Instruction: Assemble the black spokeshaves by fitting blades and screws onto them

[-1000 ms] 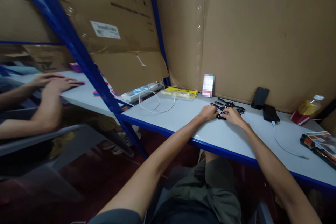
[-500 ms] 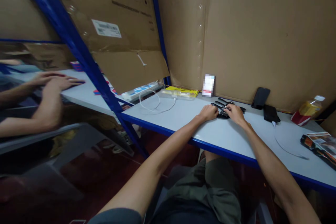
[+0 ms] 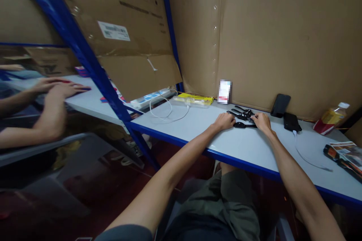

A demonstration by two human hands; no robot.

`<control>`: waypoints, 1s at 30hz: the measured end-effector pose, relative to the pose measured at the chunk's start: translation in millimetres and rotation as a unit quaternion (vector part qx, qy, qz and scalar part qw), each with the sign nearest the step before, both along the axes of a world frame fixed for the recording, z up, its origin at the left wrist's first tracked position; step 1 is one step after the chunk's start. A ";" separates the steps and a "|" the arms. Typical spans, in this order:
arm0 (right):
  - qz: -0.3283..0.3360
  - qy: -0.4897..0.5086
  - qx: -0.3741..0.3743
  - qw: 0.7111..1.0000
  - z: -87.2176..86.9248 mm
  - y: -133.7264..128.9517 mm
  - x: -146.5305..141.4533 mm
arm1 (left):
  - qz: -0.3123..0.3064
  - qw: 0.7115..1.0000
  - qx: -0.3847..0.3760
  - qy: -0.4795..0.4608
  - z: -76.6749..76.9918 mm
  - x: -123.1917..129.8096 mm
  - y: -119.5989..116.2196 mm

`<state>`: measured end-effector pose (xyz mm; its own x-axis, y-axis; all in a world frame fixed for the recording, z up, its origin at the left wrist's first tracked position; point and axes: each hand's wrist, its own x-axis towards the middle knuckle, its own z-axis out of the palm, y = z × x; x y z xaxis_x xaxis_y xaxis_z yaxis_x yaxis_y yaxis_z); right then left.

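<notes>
My left hand (image 3: 225,121) rests on the table with its fingers curled closed beside black tool parts. Whatever it holds, if anything, is hidden. My right hand (image 3: 261,122) is closed in a pinch at the right end of these parts, and what lies in its fingertips is too small to name. Between and behind the hands lies a black plier-like tool (image 3: 245,113), its handles pointing left. In front of it is a flat, long black piece (image 3: 240,125) with a rounded left end, its right end close to my right hand.
A lit phone (image 3: 224,92) leans against the cardboard wall (image 3: 283,37). Two dark devices (image 3: 280,105), a drink bottle (image 3: 331,119) and an orange-black item (image 3: 332,153) stand or lie rightward. Leftward are a clear package (image 3: 195,100), a white cable (image 3: 169,119) and another person's hands (image 3: 63,87).
My right hand has moved right, away from my left hand, uncovering the tool's middle and more of the flat black piece. My left hand has stayed in place.
</notes>
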<state>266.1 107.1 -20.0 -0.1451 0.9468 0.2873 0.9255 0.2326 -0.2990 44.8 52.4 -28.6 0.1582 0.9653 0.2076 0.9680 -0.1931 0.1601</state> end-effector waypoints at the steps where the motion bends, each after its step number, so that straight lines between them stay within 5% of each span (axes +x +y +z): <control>1: 0.001 -0.001 -0.002 1.000 0.1 0.2 -0.2 | 0.001 1.000 0.000 -0.001 0.2 0.1 -0.3; 17: -0.026 0.017 0.024 0.999 -2.7 8.3 10.0 | 0.004 1.000 0.001 -0.004 -0.8 -0.4 -0.4; 30: 0.109 0.053 0.009 0.993 -6.9 -10.1 -21.9 | -0.002 1.000 0.013 0.010 -1.6 0.3 -0.2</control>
<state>244.2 96.9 -27.0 -0.3136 0.8909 0.3286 0.8158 0.4298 -0.3868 45.1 52.3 -30.3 0.1661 0.9592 0.2287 0.9701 -0.2006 0.1366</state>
